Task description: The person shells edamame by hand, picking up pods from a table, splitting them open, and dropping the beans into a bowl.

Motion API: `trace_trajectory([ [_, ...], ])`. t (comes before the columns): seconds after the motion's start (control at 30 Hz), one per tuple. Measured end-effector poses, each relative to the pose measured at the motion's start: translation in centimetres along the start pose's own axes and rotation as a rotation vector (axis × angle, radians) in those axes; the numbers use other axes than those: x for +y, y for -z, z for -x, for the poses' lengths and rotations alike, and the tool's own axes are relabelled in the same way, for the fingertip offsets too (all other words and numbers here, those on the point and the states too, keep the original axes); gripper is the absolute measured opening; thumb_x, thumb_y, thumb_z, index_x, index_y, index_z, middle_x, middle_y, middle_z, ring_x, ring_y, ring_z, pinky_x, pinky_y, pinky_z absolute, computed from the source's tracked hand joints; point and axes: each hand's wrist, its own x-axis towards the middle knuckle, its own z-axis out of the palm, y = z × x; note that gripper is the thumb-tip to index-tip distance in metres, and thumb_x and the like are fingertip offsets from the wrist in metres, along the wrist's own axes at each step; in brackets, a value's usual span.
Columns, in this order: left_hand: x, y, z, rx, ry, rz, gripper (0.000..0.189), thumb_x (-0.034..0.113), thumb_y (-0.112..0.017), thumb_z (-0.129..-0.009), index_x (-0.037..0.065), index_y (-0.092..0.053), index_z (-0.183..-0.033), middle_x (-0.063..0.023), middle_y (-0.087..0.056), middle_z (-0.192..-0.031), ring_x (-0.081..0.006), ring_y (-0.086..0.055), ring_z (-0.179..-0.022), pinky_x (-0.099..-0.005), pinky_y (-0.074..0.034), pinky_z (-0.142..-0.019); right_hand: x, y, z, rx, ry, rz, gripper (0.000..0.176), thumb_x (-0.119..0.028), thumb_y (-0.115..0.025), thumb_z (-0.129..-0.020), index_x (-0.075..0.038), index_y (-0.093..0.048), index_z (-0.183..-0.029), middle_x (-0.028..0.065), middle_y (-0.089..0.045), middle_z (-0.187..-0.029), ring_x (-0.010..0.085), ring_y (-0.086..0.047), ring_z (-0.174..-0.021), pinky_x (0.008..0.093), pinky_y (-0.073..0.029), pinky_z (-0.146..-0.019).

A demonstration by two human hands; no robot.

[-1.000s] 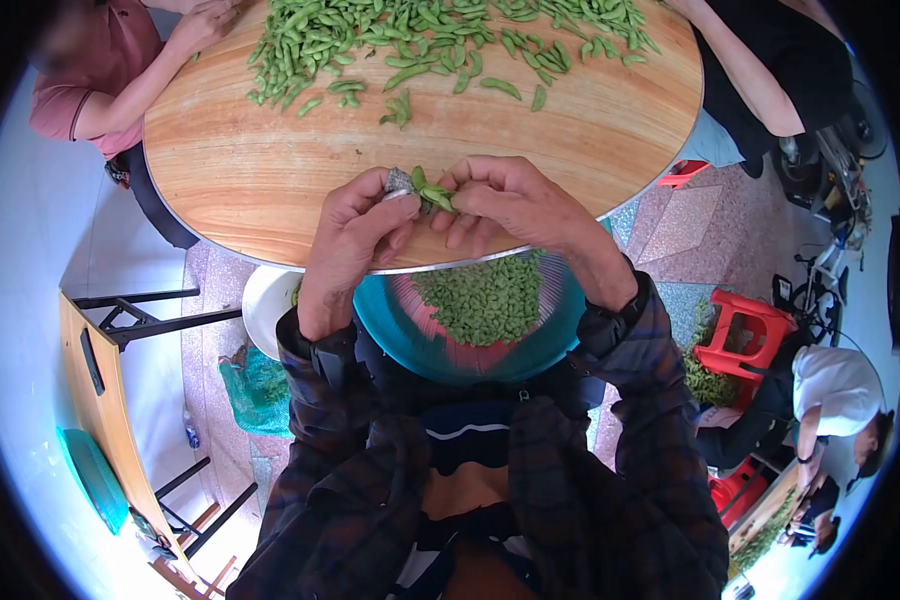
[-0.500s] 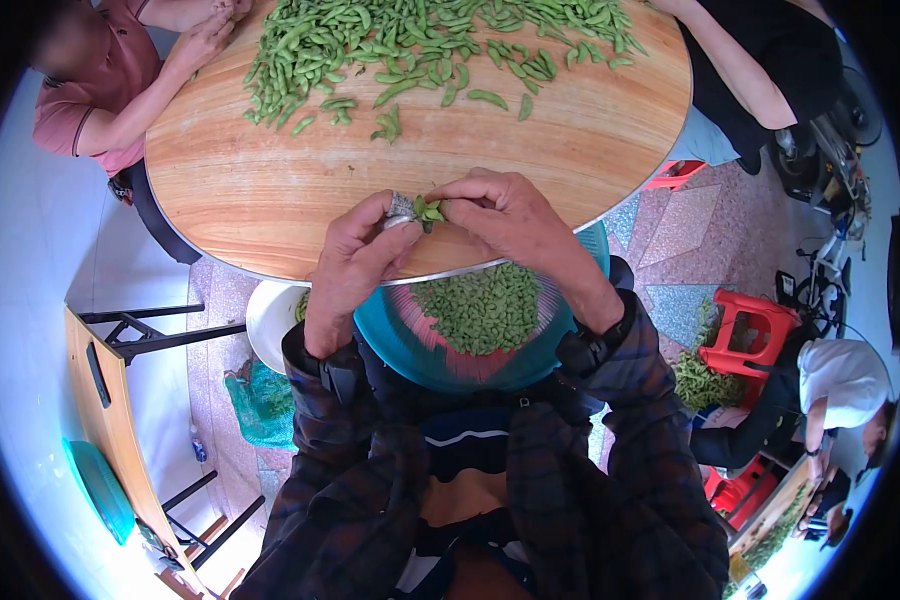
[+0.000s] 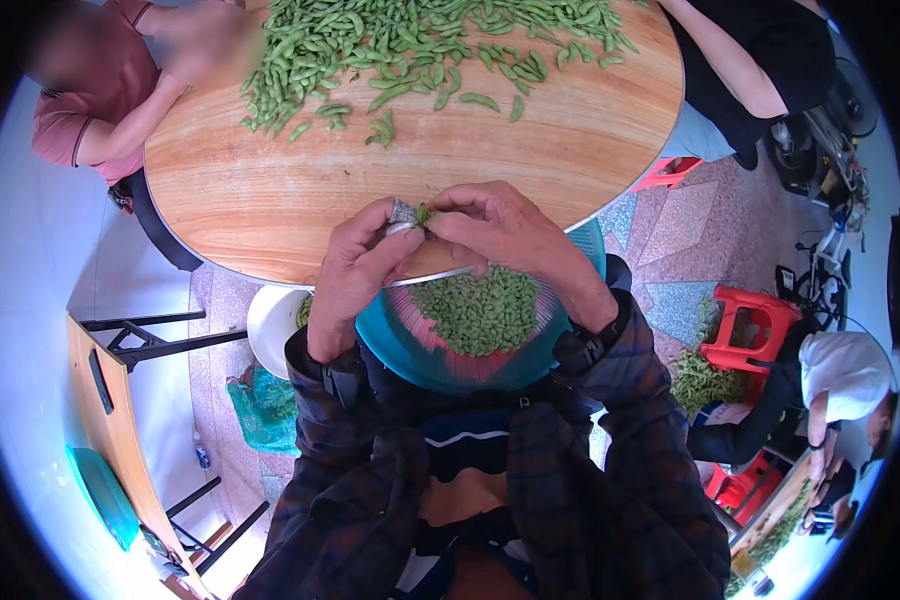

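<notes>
My left hand (image 3: 355, 255) and my right hand (image 3: 505, 228) meet above the near edge of the wooden table (image 3: 300, 190). Pinched between their fingertips is a green soybean pod (image 3: 423, 214), mostly hidden by the fingers. A grey, silvery wrap (image 3: 403, 213) covers a fingertip of my left hand. Below both hands, at my lap, sits a teal basin (image 3: 385, 350) with a pink inside. Shelled green beans (image 3: 480, 312) are heaped in it. Farther up the table lies a large pile of green pods (image 3: 320, 55), with several loose pods at its near side.
A person in a pink shirt (image 3: 105, 95) sits at the table's left, another in black (image 3: 750, 50) at its right. A white bucket (image 3: 270, 330) and a teal mesh bag (image 3: 265, 410) stand at lower left. Red stools (image 3: 745, 325) and more people are at right.
My right fingers have closed in toward my left hand, and less of the pod shows between them. The view has shifted slightly. The left person's hands are now blurred.
</notes>
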Motion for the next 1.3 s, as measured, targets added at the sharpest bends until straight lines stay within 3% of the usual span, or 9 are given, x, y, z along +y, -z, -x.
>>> trace_trajectory([
  [0.2, 0.1, -0.5, 0.1, 0.067, 0.034, 0.018, 0.004, 0.004, -0.064, -0.097, 0.002, -0.064, -0.101, 0.0067, -0.052, -0.069, -0.0008, -0.043, -0.058, -0.0196, -0.031, -0.050, 0.4, 0.0, -0.5, 0.035, 0.026, 0.072, 0.042, -0.025, -0.059, -0.092, 0.007, -0.066, -0.117, 0.0063, -0.065, -0.076, 0.0136, -0.063, -0.061, 0.0287, -0.052, -0.050],
  [0.3, 0.0, -0.7, 0.1, 0.078, 0.019, 0.012, 0.007, 0.005, -0.064, -0.098, 0.002, -0.064, -0.104, 0.0067, -0.052, -0.068, -0.0011, -0.043, -0.057, -0.0195, -0.030, -0.050, 0.2, 0.2, -0.5, 0.012, -0.022, 0.065, 0.042, -0.021, -0.057, -0.094, 0.006, -0.060, -0.125, 0.0051, -0.063, -0.080, 0.0119, -0.057, -0.058, 0.0273, -0.048, -0.053],
  [0.47, -0.2, -0.5, 0.0, 0.071, 0.012, 0.027, 0.010, 0.008, -0.064, -0.098, 0.003, -0.064, -0.106, 0.0061, -0.052, -0.068, -0.0018, -0.042, -0.056, -0.0196, -0.029, -0.049, 0.6, 1.4, -1.1, -0.131, -0.106, -0.093, 0.038, -0.021, -0.057, -0.096, 0.003, -0.060, -0.124, 0.0067, -0.066, -0.082, 0.0117, -0.062, -0.058, 0.0253, -0.048, -0.048],
  [0.7, -0.5, -0.7, 0.0, 0.069, 0.002, 0.069, 0.008, 0.009, -0.062, -0.099, 0.003, -0.063, -0.104, 0.0043, -0.052, -0.068, -0.0029, -0.042, -0.055, -0.0201, -0.028, -0.048, 1.2, 1.4, -1.5, -0.124, -0.140, -0.194, 0.031, -0.020, -0.057, -0.097, 0.002, -0.062, -0.118, 0.0068, -0.067, -0.080, 0.0105, -0.061, -0.056, 0.0236, -0.047, -0.045],
  [1.0, -1.1, -1.0, -0.4, 0.071, -0.046, 0.091, 0.008, 0.011, -0.062, -0.099, 0.004, -0.064, -0.102, 0.0036, -0.053, -0.065, -0.0030, -0.041, -0.051, -0.0203, -0.027, -0.045, 1.2, 1.2, -1.2, -0.084, -0.099, -0.107, 0.035, -0.018, -0.057, -0.092, 0.003, -0.063, -0.118, 0.0063, -0.066, -0.081, 0.0092, -0.057, -0.055, 0.0239, -0.044, -0.044],
  [1.13, -0.9, -1.1, -0.4, 0.112, -0.057, 0.113, 0.008, 0.011, -0.062, -0.099, 0.004, -0.064, -0.101, 0.0033, -0.053, -0.065, -0.0034, -0.041, -0.050, -0.0204, -0.027, -0.045, 0.3, 1.6, 0.5, -0.022, -0.072, -0.094, 0.034, -0.018, -0.056, -0.092, 0.004, -0.064, -0.117, 0.0048, -0.063, -0.078, 0.0081, -0.054, -0.054, 0.0242, -0.040, -0.045],
  [1.2, -1.0, -0.8, -0.4, 0.110, -0.049, 0.132, 0.012, 0.010, -0.060, -0.098, 0.000, -0.063, -0.104, -0.0008, -0.056, -0.071, -0.0059, -0.044, -0.053, -0.0211, -0.032, -0.046, 0.4, 1.9, 1.8, 0.000, -0.069, -0.054, 0.033, -0.018, -0.056, -0.093, 0.004, -0.064, -0.117, 0.0044, -0.062, -0.077, 0.0077, -0.054, -0.054, 0.0241, -0.039, -0.045],
  [1.3, -1.0, -0.9, -0.4, 0.114, -0.045, 0.139, 0.008, 0.011, -0.062, -0.098, 0.004, -0.064, -0.100, 0.0029, -0.053, -0.064, -0.0037, -0.042, -0.050, -0.0208, -0.027, -0.045, 1.2, 1.9, 4.8, 0.008, -0.034, -0.053, 0.030, -0.017, -0.058, -0.094, 0.004, -0.065, -0.114, 0.0037, -0.059, -0.073, 0.0074, -0.052, -0.053, 0.0235, -0.038, -0.047],
])
